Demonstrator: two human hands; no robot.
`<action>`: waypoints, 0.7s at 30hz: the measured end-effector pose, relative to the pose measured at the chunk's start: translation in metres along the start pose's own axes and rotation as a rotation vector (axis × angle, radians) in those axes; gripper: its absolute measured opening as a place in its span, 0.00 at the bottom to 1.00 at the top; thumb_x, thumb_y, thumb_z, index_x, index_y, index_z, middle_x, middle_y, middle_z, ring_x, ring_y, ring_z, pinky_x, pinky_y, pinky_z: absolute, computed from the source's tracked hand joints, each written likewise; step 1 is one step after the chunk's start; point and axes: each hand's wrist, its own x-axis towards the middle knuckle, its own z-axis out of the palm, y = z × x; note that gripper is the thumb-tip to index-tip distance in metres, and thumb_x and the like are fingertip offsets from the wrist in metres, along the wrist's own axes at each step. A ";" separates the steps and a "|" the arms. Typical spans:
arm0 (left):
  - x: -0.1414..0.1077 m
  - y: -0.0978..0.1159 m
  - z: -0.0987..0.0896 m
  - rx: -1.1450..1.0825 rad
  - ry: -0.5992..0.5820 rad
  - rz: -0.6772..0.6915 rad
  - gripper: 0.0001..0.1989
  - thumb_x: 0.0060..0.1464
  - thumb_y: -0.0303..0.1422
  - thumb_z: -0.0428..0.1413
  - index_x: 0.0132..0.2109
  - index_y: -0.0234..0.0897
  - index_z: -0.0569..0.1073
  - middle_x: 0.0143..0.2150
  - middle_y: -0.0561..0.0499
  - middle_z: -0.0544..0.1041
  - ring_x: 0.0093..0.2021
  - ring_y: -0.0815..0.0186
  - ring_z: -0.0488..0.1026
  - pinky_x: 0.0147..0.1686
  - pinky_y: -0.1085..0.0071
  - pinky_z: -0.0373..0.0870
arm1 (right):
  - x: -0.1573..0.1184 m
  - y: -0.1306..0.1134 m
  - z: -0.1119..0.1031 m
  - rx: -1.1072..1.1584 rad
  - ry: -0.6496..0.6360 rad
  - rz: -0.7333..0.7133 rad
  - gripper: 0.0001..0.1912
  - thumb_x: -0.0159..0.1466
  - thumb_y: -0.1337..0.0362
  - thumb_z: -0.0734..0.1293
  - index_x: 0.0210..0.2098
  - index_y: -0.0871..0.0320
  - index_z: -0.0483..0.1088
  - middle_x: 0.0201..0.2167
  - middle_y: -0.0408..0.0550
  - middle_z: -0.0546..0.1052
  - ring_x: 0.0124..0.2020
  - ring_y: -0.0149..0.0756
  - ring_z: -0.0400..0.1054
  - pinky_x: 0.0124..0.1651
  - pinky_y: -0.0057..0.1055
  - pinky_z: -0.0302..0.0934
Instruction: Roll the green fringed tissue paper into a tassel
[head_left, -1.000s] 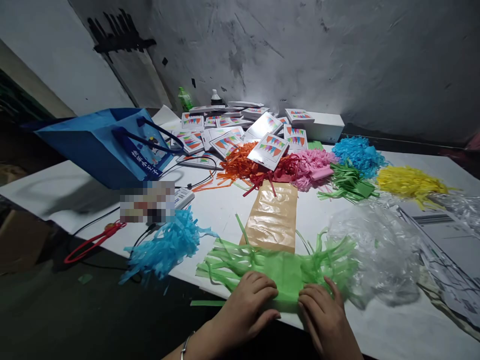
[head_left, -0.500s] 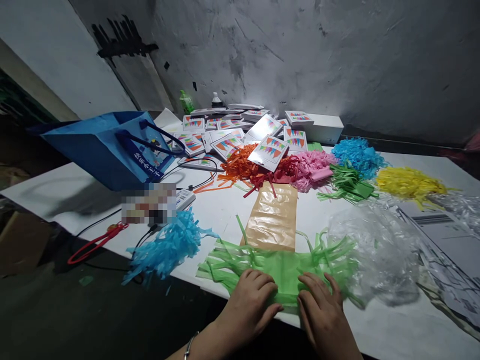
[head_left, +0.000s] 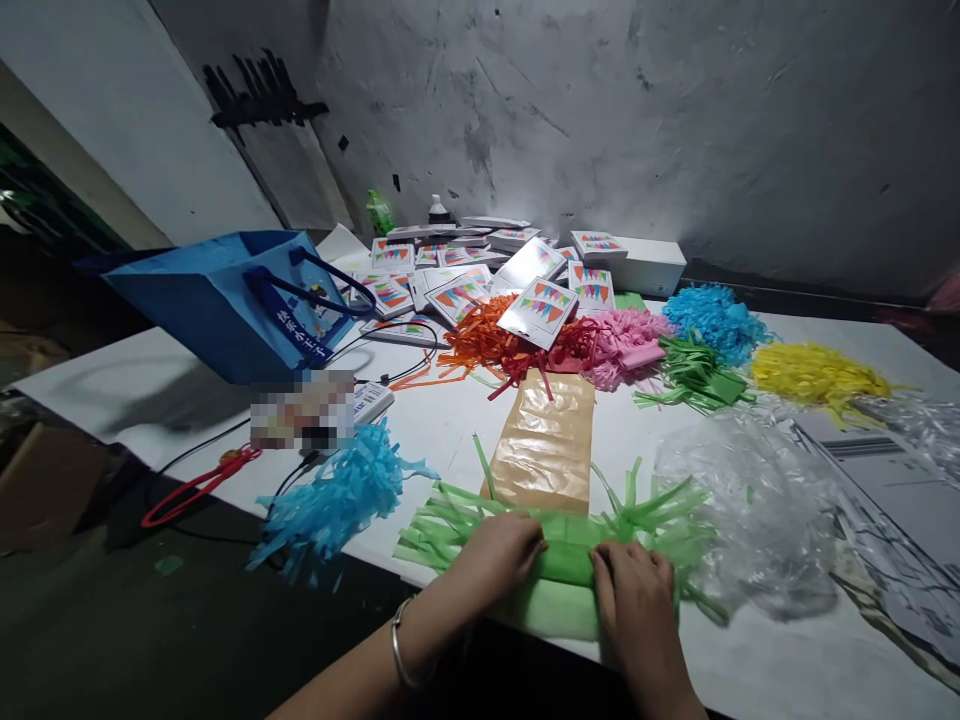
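A sheet of light-green tissue paper point(head_left: 562, 608) with fringed ends lies across the near edge of the table, a darker doubled fold along its middle. My left hand point(head_left: 501, 548) is closed, its fingertips pinching the left part of that fold. On the right part, my right hand point(head_left: 636, 585) has its thumb and curled fingers closed on the tissue. Fringe strips spread out beyond both hands. Just past the tissue lies a brown paper envelope point(head_left: 544, 445), partly covered by it. A bunch of blue tissue fringe point(head_left: 337, 495) hangs over the table edge to the left.
Clear plastic wrap point(head_left: 750, 520) and printed papers point(head_left: 892, 500) lie to the right. Farther back are orange point(head_left: 480, 335), pink point(head_left: 630, 345), green point(head_left: 697, 375) and yellow point(head_left: 817, 370) fringe bundles and several printed boxes point(head_left: 540, 310). A blue bag point(head_left: 225, 300) and cables stand left.
Both hands have closed on the tissue, and the left has moved away from the table edge. The near edge is now turned up into a fold, with a paler layer showing below.
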 end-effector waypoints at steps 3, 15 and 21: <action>0.011 -0.002 -0.005 0.051 -0.013 -0.055 0.11 0.62 0.31 0.53 0.36 0.33 0.79 0.38 0.39 0.82 0.37 0.53 0.78 0.34 0.66 0.67 | 0.012 0.004 0.009 -0.072 -0.027 0.029 0.15 0.74 0.63 0.54 0.34 0.54 0.67 0.25 0.45 0.74 0.28 0.43 0.69 0.41 0.42 0.51; 0.025 -0.007 0.001 0.113 -0.034 -0.114 0.13 0.65 0.37 0.49 0.41 0.36 0.76 0.41 0.40 0.82 0.41 0.50 0.80 0.35 0.63 0.71 | 0.021 0.014 0.006 -0.207 -0.138 0.065 0.13 0.70 0.65 0.62 0.29 0.53 0.69 0.22 0.44 0.74 0.29 0.43 0.69 0.40 0.41 0.51; 0.030 -0.008 0.008 0.140 -0.011 -0.103 0.12 0.65 0.35 0.48 0.42 0.35 0.75 0.40 0.40 0.82 0.40 0.50 0.80 0.34 0.64 0.70 | 0.018 -0.001 -0.006 -0.163 0.070 -0.028 0.10 0.70 0.69 0.59 0.44 0.58 0.72 0.42 0.54 0.78 0.49 0.51 0.68 0.57 0.53 0.50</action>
